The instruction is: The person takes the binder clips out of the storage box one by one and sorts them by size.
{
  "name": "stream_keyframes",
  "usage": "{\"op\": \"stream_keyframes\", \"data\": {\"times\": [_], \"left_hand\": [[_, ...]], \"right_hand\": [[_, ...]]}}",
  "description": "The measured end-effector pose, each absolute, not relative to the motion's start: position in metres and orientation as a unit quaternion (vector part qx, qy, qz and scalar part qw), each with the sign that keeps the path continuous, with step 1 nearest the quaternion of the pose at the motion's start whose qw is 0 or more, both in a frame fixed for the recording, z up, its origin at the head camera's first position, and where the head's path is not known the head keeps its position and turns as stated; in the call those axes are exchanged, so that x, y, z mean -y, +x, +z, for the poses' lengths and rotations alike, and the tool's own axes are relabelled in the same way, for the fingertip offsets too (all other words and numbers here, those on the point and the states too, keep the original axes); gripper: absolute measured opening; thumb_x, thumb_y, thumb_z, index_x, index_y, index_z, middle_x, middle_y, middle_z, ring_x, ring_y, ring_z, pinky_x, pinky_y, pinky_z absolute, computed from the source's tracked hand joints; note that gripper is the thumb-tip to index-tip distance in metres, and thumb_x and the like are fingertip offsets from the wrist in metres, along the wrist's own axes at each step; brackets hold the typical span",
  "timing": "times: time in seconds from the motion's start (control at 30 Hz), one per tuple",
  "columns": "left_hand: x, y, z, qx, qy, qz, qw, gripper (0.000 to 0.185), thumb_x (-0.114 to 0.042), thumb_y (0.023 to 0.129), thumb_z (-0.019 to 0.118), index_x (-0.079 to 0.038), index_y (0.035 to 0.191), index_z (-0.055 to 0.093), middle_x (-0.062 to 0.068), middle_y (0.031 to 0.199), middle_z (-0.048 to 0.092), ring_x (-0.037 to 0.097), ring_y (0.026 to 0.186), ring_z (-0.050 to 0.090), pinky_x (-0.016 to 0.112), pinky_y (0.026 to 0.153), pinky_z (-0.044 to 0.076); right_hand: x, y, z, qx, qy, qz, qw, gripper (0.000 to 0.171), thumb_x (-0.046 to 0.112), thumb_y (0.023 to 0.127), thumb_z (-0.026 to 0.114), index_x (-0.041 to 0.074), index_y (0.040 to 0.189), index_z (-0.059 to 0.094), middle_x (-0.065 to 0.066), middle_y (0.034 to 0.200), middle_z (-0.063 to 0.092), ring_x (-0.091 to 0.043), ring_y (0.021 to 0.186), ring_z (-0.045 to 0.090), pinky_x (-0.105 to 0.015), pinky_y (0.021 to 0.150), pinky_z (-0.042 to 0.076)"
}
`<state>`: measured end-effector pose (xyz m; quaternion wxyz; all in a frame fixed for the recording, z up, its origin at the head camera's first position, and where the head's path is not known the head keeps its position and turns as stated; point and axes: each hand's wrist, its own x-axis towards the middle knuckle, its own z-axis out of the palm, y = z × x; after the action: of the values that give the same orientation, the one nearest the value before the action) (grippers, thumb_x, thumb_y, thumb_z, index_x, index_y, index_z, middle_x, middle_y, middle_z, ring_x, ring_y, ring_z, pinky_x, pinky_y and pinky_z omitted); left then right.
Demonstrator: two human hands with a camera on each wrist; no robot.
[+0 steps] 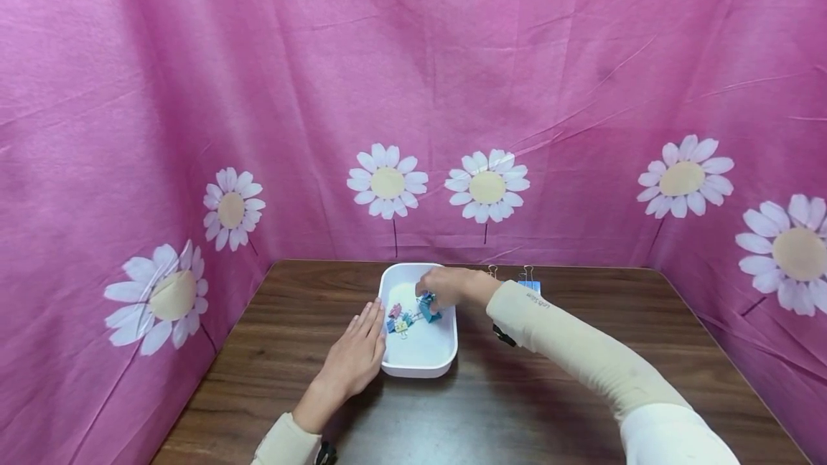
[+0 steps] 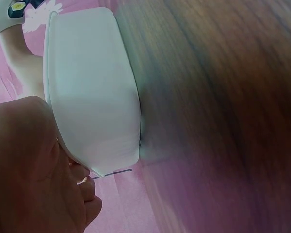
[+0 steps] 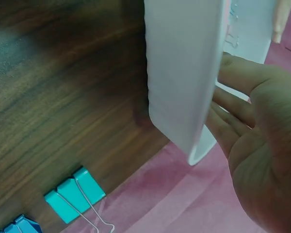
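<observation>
Centre frame: left hand [image 1: 354,356], fingers straight, should steady white tray [image 1: 418,356]; right hand [image 1: 447,285] inside, at teal clip [image 1: 429,314], grasp unclear; best pinch squarely.

The head view faces forward-down; close wrist views share the tray [image 1: 418,354] from opposite sides.

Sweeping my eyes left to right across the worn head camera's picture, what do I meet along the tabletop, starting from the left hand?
Left hand → pink clip in the white tray → right hand → blue binder clip at the back.
</observation>
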<state>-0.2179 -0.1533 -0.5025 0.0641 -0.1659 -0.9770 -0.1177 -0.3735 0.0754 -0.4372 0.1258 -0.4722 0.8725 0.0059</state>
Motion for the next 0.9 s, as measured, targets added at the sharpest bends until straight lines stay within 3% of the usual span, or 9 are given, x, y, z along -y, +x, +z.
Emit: {"op": "stream_keyframes", "data": {"times": [0.3, 0.57, 0.9], "left_hand": [[0.153, -0.218, -0.503, 0.976, -0.168, -0.117, 0.069, 0.055, -0.023, 0.114, 0.041, 0.003, 0.163, 0.038, 0.017, 0.175, 0.030, 0.034, 0.163, 0.029, 0.050, 0.133, 0.030], [0.153, -0.218, -0.502, 0.976, -0.169, -0.119, 0.071, 0.055, -0.022, 0.114, 0.042, 0.004, 0.163, 0.038, 0.018, 0.174, 0.031, 0.035, 0.163, 0.030, 0.051, 0.133, 0.031], [0.153, -0.216, -0.502, 0.975, -0.171, -0.119, 0.077, 0.055, -0.022, 0.114, 0.042, 0.004, 0.162, 0.039, 0.018, 0.174, 0.031, 0.035, 0.162, 0.031, 0.051, 0.132, 0.031]], "right_hand": [[-0.070, -0.367, -0.451, -0.882, -0.449, 0.041, 0.140, 0.046, 0.028, 0.092, 0.086, 0.015, 0.133, 0.071, 0.001, 0.115, 0.072, -0.010, 0.098, 0.063, -0.030, 0.097, 0.059], [-0.070, -0.368, -0.448, -0.864, -0.493, 0.040, 0.096, 0.017, 0.020, 0.088, 0.087, 0.019, 0.102, 0.078, 0.003, 0.102, 0.067, -0.008, 0.086, 0.059, -0.023, 0.085, 0.058], [-0.075, -0.371, -0.442, -0.841, -0.536, 0.020, 0.065, 0.015, 0.007, 0.092, 0.082, 0.012, 0.105, 0.085, 0.000, 0.108, 0.067, -0.012, 0.096, 0.068, -0.018, 0.089, 0.059]]}}
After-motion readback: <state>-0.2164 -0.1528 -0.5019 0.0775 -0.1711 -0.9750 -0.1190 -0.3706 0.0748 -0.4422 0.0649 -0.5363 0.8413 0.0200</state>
